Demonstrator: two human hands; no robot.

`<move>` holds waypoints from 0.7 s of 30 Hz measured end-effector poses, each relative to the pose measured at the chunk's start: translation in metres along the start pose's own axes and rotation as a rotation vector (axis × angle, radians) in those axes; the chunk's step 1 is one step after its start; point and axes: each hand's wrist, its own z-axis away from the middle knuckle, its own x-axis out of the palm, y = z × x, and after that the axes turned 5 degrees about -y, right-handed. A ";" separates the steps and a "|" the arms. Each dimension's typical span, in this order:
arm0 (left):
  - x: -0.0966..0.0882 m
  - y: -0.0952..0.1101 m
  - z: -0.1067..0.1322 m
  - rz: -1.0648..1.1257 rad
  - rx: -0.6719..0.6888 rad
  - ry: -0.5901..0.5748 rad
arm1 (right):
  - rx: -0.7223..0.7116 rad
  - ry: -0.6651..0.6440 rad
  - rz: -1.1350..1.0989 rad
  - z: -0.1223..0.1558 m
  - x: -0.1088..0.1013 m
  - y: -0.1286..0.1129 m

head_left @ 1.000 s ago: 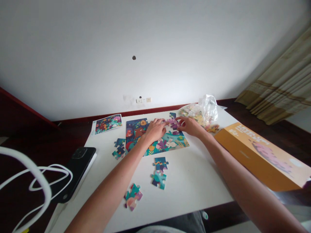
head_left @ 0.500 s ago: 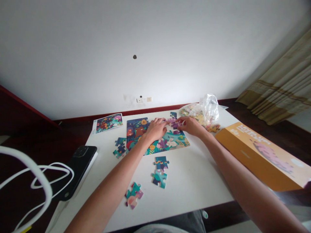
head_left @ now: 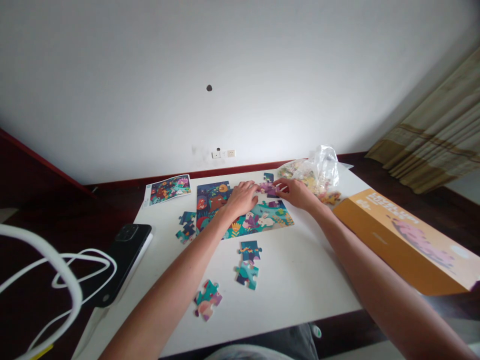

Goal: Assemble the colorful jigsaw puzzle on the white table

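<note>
Jigsaw piece (head_left: 267, 188) half hidden between left hand (head_left: 243, 198) and right hand (head_left: 296, 194); grip unclear.

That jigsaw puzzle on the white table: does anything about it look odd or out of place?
Yes, the jigsaw puzzle looks unfinished at its top right, around the right hand. Its edge is broken there, and loose pieces lie apart from it on the white table.

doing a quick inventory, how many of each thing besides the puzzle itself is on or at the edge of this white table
printed puzzle picture card: 1
clear plastic bag of puzzle pieces: 1
black smartphone: 1
orange cardboard box: 1
total: 4
</note>
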 end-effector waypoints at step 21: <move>0.000 0.000 -0.001 0.014 0.013 0.023 | -0.017 0.078 -0.169 -0.010 0.004 0.010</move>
